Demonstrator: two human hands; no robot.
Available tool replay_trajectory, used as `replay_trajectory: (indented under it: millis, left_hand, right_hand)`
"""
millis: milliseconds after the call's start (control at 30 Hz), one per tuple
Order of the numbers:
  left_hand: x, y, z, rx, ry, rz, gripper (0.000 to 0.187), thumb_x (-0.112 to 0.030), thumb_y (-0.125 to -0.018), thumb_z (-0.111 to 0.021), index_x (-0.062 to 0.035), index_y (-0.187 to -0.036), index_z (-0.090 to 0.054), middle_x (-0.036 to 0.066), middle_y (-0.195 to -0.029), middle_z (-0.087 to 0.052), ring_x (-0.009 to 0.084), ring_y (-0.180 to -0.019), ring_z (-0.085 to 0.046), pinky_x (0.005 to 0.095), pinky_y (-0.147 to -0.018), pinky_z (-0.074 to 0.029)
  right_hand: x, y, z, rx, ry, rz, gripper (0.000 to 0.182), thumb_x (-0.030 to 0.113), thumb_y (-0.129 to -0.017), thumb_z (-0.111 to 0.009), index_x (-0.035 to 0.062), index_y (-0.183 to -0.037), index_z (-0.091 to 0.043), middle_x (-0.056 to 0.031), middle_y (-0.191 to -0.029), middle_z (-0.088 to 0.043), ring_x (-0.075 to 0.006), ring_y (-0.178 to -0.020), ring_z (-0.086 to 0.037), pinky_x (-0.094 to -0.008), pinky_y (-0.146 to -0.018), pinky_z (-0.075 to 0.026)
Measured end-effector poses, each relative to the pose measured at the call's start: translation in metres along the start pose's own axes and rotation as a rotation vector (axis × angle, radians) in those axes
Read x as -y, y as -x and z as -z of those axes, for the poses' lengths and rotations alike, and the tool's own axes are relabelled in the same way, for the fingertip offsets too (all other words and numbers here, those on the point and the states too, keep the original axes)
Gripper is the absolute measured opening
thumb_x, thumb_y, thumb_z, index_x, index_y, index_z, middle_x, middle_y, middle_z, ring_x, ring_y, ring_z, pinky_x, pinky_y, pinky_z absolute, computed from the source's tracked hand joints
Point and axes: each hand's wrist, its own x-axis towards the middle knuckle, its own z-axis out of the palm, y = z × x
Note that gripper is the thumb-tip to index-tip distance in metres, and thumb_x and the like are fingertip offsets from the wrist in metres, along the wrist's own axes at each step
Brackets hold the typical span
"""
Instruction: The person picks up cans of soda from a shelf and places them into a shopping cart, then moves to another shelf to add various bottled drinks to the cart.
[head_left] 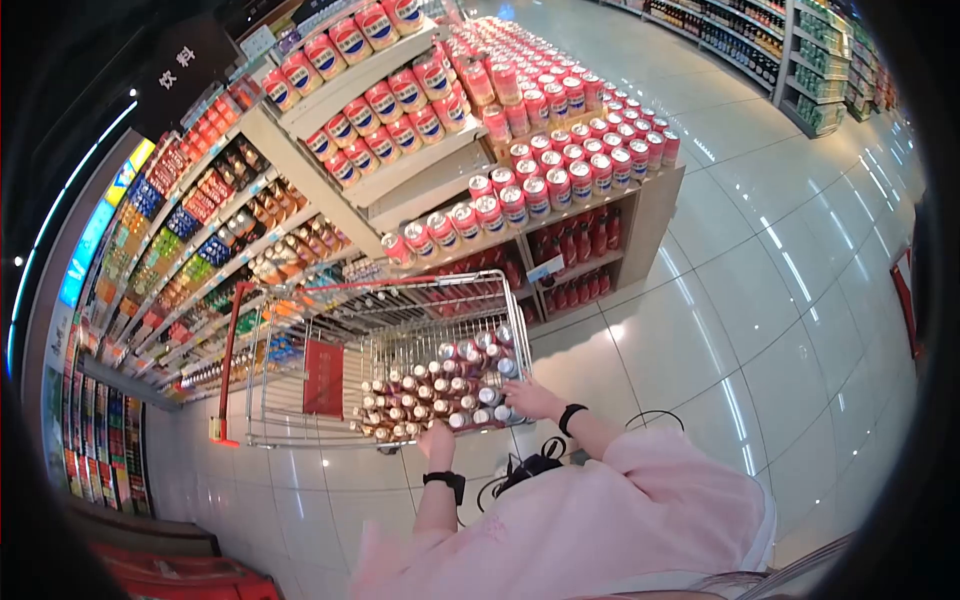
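A metal shopping cart [323,375] with a red handle at its left end stands in front of me, loaded with many bottles [410,405] and some silvery-topped cans. My left hand [436,441] is at the near rim of the cart beside the bottles, its fingers curled; what they hold, if anything, is too small to tell. Farther right, my right hand [533,399] reaches over the cart's right end, with its fingers at the can tops. The fingertips are spread over the cans, and no item is lifted in them.
Behind the cart stands a display shelf [655,215] stacked with pink cans [535,190] and red bottles. Drink shelves [215,205] curve along the left. Tiled floor [740,300] lies to the right, with more shelving [800,75] beyond. A red object [905,300] is at the right edge.
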Motion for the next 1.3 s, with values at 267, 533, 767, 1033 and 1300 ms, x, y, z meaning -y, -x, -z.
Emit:
replay_trajectory:
  millis: [267,533,767,1033,1300]
  left_hand:
    - [-0.056,0.005,0.023,0.256,0.038,-0.128,0.022,-0.023,-0.082,-0.048,-0.0099,-0.091,-0.064,0.013,-0.089,-0.067,0.0306,-0.087,-0.064,0.0490,-0.078,-0.043]
    - [-0.078,-0.036,-0.013,0.646,0.109,-0.313,0.036,-0.024,-0.083,-0.041,-0.0033,-0.105,-0.061,0.021,-0.109,-0.060,0.0343,-0.102,-0.057,0.0422,-0.087,-0.043]
    - [-0.085,-0.060,-0.069,0.819,0.348,-0.297,0.041,-0.030,-0.083,-0.047,-0.0014,-0.112,-0.057,0.018,-0.112,-0.059,0.0280,-0.102,-0.055,0.0383,-0.088,-0.040]
    - [-0.128,-0.031,-0.002,0.859,0.513,-0.408,0.042,-0.028,-0.085,-0.041,0.0032,-0.110,-0.053,0.024,-0.111,-0.057,0.0324,-0.101,-0.055,0.0400,-0.086,-0.041]
    - [-0.110,-0.034,0.008,0.714,0.525,-0.615,0.044,-0.036,-0.084,-0.040,-0.0031,-0.104,-0.061,0.021,-0.106,-0.061,0.0331,-0.097,-0.059,0.0392,-0.086,-0.043]
  right_hand:
    - [-0.043,0.035,0.024,0.008,0.041,-0.036,0.021,0.012,-0.078,-0.048,0.0112,-0.091,-0.064,-0.0056,-0.119,-0.052,-0.0204,-0.127,-0.035,-0.0522,-0.110,-0.014]
    - [-0.076,0.057,0.030,-0.018,0.111,-0.124,0.018,0.014,-0.074,-0.053,0.0063,-0.086,-0.065,-0.0098,-0.113,-0.055,-0.0242,-0.127,-0.034,-0.0473,-0.107,-0.024]
    - [-0.091,0.068,0.033,-0.046,0.167,-0.180,0.017,0.014,-0.072,-0.055,0.0069,-0.082,-0.066,-0.0101,-0.106,-0.057,-0.0229,-0.125,-0.035,-0.0448,-0.107,-0.025]
    - [-0.089,0.074,0.032,-0.020,0.249,-0.319,0.019,0.014,-0.071,-0.056,0.0071,-0.084,-0.067,-0.0103,-0.110,-0.057,-0.0228,-0.125,-0.036,-0.0461,-0.106,-0.026]
    - [-0.081,0.074,0.053,0.069,0.329,-0.352,0.018,0.014,-0.070,-0.056,0.0075,-0.084,-0.066,-0.0103,-0.114,-0.056,-0.0222,-0.125,-0.036,-0.0502,-0.107,-0.023]
